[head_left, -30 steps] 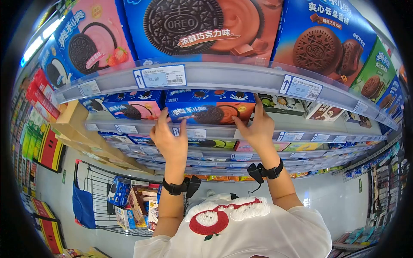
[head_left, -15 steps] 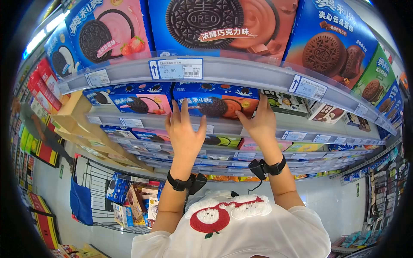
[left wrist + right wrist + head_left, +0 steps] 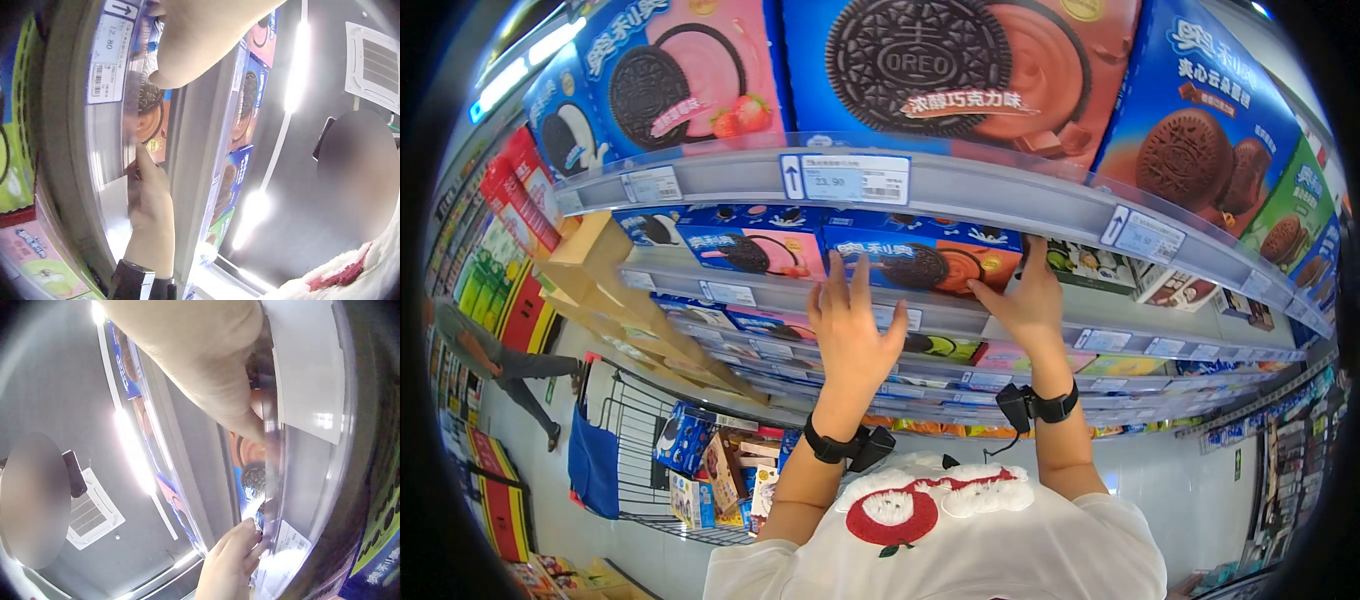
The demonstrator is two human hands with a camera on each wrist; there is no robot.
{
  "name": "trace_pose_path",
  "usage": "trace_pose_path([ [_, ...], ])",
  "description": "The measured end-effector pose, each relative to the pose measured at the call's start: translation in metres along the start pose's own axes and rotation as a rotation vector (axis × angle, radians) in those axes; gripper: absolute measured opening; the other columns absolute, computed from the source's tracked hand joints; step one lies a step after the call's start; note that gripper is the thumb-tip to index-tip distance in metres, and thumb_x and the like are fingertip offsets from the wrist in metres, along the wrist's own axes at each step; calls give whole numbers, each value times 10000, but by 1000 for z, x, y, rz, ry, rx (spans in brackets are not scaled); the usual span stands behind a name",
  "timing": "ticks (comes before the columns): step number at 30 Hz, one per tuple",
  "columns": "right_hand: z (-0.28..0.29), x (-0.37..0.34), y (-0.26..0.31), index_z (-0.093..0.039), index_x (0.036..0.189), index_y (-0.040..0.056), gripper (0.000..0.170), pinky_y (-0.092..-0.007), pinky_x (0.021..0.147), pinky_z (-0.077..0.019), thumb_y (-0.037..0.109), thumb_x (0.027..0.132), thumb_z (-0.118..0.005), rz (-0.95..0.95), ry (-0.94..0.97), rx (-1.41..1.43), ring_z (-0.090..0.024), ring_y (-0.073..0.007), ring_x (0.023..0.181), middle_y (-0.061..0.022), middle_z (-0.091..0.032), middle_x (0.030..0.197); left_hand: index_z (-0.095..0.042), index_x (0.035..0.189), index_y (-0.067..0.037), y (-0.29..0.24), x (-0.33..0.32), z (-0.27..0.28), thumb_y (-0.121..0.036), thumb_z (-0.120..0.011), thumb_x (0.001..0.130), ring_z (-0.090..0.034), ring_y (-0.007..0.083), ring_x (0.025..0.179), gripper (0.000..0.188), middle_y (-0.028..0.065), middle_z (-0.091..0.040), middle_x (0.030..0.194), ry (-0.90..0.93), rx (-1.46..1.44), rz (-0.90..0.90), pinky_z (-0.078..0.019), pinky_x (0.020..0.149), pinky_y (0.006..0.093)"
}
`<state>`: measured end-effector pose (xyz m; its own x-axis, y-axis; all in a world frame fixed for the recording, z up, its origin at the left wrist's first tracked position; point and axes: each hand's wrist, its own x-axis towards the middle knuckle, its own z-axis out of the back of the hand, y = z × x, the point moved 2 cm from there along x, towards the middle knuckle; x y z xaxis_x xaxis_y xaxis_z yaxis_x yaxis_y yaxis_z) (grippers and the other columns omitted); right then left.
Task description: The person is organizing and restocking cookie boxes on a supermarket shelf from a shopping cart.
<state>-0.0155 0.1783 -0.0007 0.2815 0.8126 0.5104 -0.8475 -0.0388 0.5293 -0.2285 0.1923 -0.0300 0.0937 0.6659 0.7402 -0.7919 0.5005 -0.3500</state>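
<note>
A blue Oreo cookie box (image 3: pixel 920 268) with a chocolate-cream picture sits on the shelf below the big display boxes. My left hand (image 3: pixel 855 330) has its fingers stretched up at the left part of the box front, thumb spread away. At the box's right end is my right hand (image 3: pixel 1030 305), thumb against the lower front and the other fingers reaching back along the side. The left wrist view shows the right thumb on the orange end of the box, the fingertips hidden. A strawberry Oreo box (image 3: pixel 750 252) stands just left of it.
Above runs a shelf edge (image 3: pixel 1000 180) with price tags, close over both hands. Dark and white boxes (image 3: pixel 1090 262) stand right on the same shelf. A cart (image 3: pixel 625 450) holding several boxes is at lower left. Another person (image 3: pixel 495 355) walks behind it.
My left hand has moved from the box's left corner onto its front, with fingers straighter. The right hand stays at the right end. A passer-by has appeared at left; the view has shifted.
</note>
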Motion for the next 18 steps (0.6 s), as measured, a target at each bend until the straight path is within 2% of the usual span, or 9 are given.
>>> trace_pose_path([
  [5, -5, -3, -5, -325, 1267, 5, 864, -442, 814, -462, 338, 611, -779, 38, -42, -55, -553, -410, 969, -239, -558, 1100, -419, 1286, -46, -1, -2, 1, -301, -649, 726, -413, 397, 1168, 656, 289, -356, 1331, 23, 18, -7, -269, 994, 517],
  [7, -6, -4, -7, -393, 1225, 24, 795, -421, 734, -482, 326, 607, -792, 61, -95, -78, -592, -385, 902, -208, -605, 1010, -414, 1284, -44, -1, -3, 3, -305, -650, 723, -398, 406, 1167, 662, 288, -349, 1328, 18, 15, 4, -272, 986, 520],
  [8, -9, -5, -12, -393, 1225, 29, 790, -420, 736, -479, 329, 610, -789, 102, -139, -81, -595, -385, 880, -200, -615, 982, -412, 1283, -42, -3, -4, 5, -306, -651, 722, -389, 412, 1169, 665, 287, -345, 1327, 22, 6, 14, -274, 982, 520],
  [9, -7, -6, -10, -384, 1231, 24, 798, -429, 770, -469, 323, 611, -788, 59, -84, -53, -566, -395, 941, -220, -578, 1072, -409, 1278, -42, -1, -5, 4, -310, -654, 721, -369, 421, 1168, 665, 275, -327, 1336, -7, -30, -12, -276, 972, 523],
  [12, -4, -11, 0, -412, 1206, 14, 713, -429, 867, -424, 286, 647, -763, 125, -183, -152, -506, -389, 1058, -236, -513, 1172, -413, 1270, -45, -3, -16, 8, -309, -657, 719, -342, 419, 1185, 657, 260, -310, 1344, -19, -92, 5, -262, 975, 523],
  [15, 4, -20, 3, -442, 1182, 2, 615, -465, 956, -341, 259, 696, -718, 423, -448, -17, -436, -394, 1125, -228, -464, 1235, -423, 1256, -54, -5, -33, 35, -306, -656, 732, -295, 410, 1227, 627, 237, -309, 1338, -29, 28, 80, -220, 991, 533],
  [18, 10, -39, -6, -471, 1168, 21, 528, -483, 995, -286, 215, 727, -686, 503, -543, 127, -413, -374, 1156, -197, -450, 1268, -427, 1257, -73, -1, -64, 57, -327, -652, 742, -274, 399, 1252, 616, 213, -314, 1342, -42, 69, 181, -177, 999, 573],
])
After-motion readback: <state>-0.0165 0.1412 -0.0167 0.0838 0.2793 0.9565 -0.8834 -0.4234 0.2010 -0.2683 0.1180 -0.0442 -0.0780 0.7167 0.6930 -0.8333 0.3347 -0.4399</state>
